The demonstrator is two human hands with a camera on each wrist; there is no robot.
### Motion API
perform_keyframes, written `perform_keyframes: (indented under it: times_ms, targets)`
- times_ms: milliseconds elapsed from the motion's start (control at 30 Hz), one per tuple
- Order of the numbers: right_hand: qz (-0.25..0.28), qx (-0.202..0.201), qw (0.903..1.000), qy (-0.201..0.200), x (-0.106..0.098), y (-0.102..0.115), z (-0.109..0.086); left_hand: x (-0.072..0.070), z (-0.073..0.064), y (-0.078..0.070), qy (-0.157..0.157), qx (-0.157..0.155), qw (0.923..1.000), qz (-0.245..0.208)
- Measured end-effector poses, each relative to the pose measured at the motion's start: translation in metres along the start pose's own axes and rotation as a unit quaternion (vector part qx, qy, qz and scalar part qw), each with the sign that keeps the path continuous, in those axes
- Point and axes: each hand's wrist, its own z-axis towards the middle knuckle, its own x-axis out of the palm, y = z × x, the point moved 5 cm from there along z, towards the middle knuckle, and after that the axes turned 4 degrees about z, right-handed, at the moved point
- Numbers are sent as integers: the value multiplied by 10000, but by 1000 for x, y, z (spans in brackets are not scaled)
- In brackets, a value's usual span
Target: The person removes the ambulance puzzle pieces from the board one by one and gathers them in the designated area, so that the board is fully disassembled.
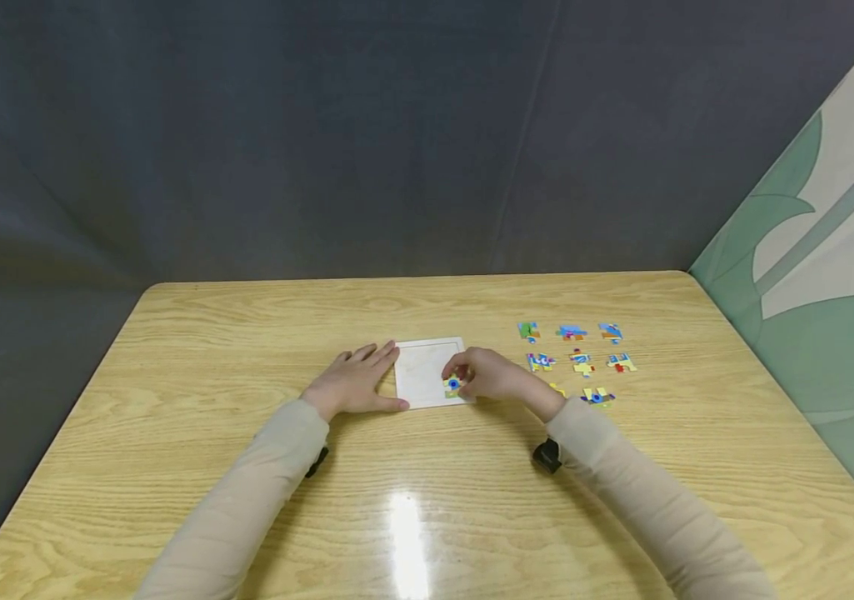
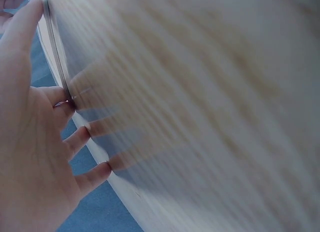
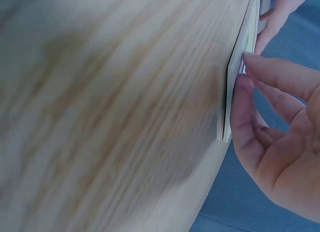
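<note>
A white rectangular puzzle tray (image 1: 417, 368) lies flat on the table. My left hand (image 1: 354, 383) rests at its left side with fingers spread, thumb and fingertips touching the edge. In the left wrist view, that hand's fingertips meet the tabletop and the tray's rim. At the tray's lower right corner, my right hand (image 1: 494, 375) pinches a jigsaw piece (image 1: 452, 384) with a blue round shape on yellow, between curled thumb and fingers. From the right wrist, the hand (image 3: 285, 142) mostly covers this piece; only a sliver shows at the fingertips.
Right of the tray, several loose jigsaw pieces (image 1: 580, 362) lie in rough rows on the wooden table (image 1: 247, 333). One yellow piece (image 1: 558, 389) is partly covered by my right wrist. A dark curtain (image 1: 322, 150) hangs behind the table, and a patterned wall (image 1: 831, 275) borders it on the right.
</note>
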Motion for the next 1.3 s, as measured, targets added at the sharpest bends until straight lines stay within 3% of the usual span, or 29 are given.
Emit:
perform_keyframes:
  times_ms: [600, 867, 1300]
  targets:
    - [-101, 392, 9991, -155, 0, 0, -1, 0, -1, -2, -15, 34, 10000, -26]
    - [-178, 226, 9990, -334, -4, 0, -5, 0, -1, -2, -18, 27, 10000, -45]
    - [329, 176, 9973, -633, -14, 2, -10, -2, 1, -2, 51, -18, 9999, 97]
